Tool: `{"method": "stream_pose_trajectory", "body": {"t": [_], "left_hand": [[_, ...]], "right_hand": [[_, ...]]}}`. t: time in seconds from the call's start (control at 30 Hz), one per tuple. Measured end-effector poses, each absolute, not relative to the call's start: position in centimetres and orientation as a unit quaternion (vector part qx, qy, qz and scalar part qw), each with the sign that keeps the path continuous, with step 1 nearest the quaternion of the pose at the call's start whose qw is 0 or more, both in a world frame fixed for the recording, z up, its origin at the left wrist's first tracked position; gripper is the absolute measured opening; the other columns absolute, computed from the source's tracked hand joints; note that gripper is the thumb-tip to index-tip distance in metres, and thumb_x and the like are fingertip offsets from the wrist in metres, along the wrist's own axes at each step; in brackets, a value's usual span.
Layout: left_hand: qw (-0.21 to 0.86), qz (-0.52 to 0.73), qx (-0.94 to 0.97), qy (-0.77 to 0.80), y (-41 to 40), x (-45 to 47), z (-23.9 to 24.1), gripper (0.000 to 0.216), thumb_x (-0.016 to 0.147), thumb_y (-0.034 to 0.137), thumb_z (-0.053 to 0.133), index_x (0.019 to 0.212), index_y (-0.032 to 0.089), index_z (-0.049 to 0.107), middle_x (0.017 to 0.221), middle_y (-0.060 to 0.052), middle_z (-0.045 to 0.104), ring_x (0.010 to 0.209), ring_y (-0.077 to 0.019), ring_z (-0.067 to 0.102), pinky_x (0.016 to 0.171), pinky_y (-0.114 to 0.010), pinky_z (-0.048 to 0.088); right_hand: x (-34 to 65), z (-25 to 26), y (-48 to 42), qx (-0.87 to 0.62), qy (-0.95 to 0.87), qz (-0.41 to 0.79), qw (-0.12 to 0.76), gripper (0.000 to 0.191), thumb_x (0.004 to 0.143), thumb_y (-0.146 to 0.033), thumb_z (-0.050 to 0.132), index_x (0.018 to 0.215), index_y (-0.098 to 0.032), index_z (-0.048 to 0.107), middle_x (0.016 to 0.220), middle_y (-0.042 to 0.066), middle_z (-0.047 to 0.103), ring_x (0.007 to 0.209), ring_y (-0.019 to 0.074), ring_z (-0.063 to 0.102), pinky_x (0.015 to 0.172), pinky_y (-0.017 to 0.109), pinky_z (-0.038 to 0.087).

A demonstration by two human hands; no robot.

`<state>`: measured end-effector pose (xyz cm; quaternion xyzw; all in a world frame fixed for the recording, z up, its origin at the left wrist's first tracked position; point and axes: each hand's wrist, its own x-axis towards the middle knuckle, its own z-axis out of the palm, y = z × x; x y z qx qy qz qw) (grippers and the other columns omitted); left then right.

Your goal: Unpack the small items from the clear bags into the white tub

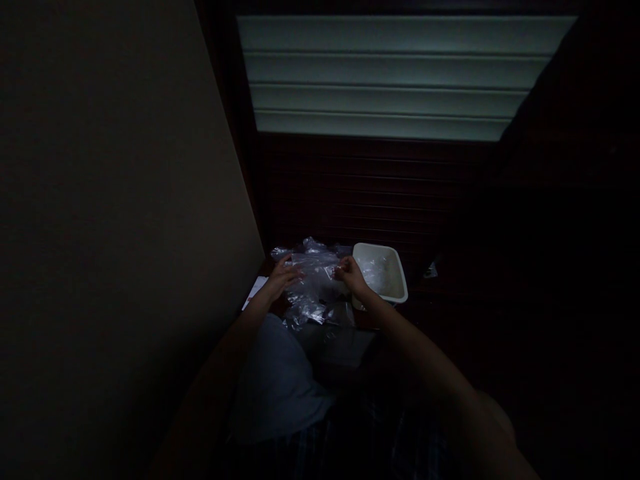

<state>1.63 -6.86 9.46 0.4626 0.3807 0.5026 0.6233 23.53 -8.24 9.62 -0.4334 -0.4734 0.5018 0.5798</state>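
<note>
A heap of clear plastic bags (pixel 316 277) lies in front of me, shiny and crumpled in the dim light. On its left side my left hand (pixel 284 277) rests with fingers stretched out and apart over the plastic. My right hand (pixel 350 273) is at the right edge of the heap, its fingers pinched together on a clear plastic bag. Just beyond that hand stands a whitish plastic basin (pixel 404 283), with some clear plastic inside it.
A plain wall (pixel 150 167) rises close on the left. Behind the heap is a dark slatted panel (pixel 370 180) below pale slats (pixel 380 97). White paper (pixel 255 292) lies left of the bags. A small pale scrap (pixel 431 270) is right of the basin.
</note>
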Motion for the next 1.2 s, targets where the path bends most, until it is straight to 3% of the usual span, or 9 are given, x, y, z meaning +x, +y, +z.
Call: {"method": "stream_pose_trajectory", "body": {"t": [0.17,0.4,0.63,0.93,1.2], "left_hand": [[0.608,0.515,0.473,0.376,-6.7,1.5,8.9,0.071,0.056,0.018,0.068,0.119,0.025,0.036,0.082,-0.001,0.06,0.072,-0.0142,0.06,0.076,-0.034,0.044],[0.532,0.521,0.523,0.416,-5.8,2.0,8.3,0.043,0.053,0.03,0.07,0.092,0.014,0.059,0.082,-0.007,0.062,0.075,-0.017,0.059,0.076,-0.034,0.043],[0.436,0.534,0.553,0.468,-5.4,2.2,8.2,0.038,0.053,0.027,0.069,0.088,0.014,0.06,0.078,-0.005,0.063,0.075,-0.0175,0.058,0.072,-0.032,0.045],[0.34,0.563,0.591,0.466,-5.1,2.6,7.8,0.025,0.059,0.026,0.064,0.08,0.013,0.063,0.082,-0.008,0.064,0.077,-0.0185,0.059,0.076,-0.033,0.045],[0.356,0.568,0.58,0.463,-5.1,2.7,7.8,0.024,0.058,0.027,0.064,0.078,0.013,0.063,0.083,-0.008,0.064,0.079,-0.0187,0.059,0.077,-0.034,0.045]], "right_hand": [[23.6,9.8,-8.0,-0.45,-0.52,0.475,0.549,0.025,0.062,-0.032,0.058,0.083,-0.018,0.054,0.067,-0.002,0.053,0.056,0.0095,0.053,0.056,0.026,0.045],[23.9,9.5,-7.7,-0.495,-0.566,0.41,0.516,0.025,0.063,-0.033,0.058,0.081,-0.015,0.059,0.074,0.003,0.061,0.062,0.013,0.056,0.06,0.028,0.045],[24.1,8.8,-7.2,-0.515,-0.614,0.315,0.509,0.023,0.063,-0.023,0.059,0.084,-0.014,0.062,0.081,0.006,0.064,0.073,0.0163,0.058,0.069,0.031,0.046],[24.2,8.7,-7.2,-0.521,-0.639,0.246,0.511,0.02,0.07,-0.023,0.055,0.086,-0.016,0.064,0.088,0.007,0.064,0.079,0.0165,0.059,0.074,0.031,0.046],[24.6,8.5,-7.3,-0.519,-0.661,0.248,0.482,0.02,0.069,-0.022,0.056,0.086,-0.015,0.064,0.088,0.008,0.064,0.08,0.0167,0.058,0.074,0.031,0.045]]}}
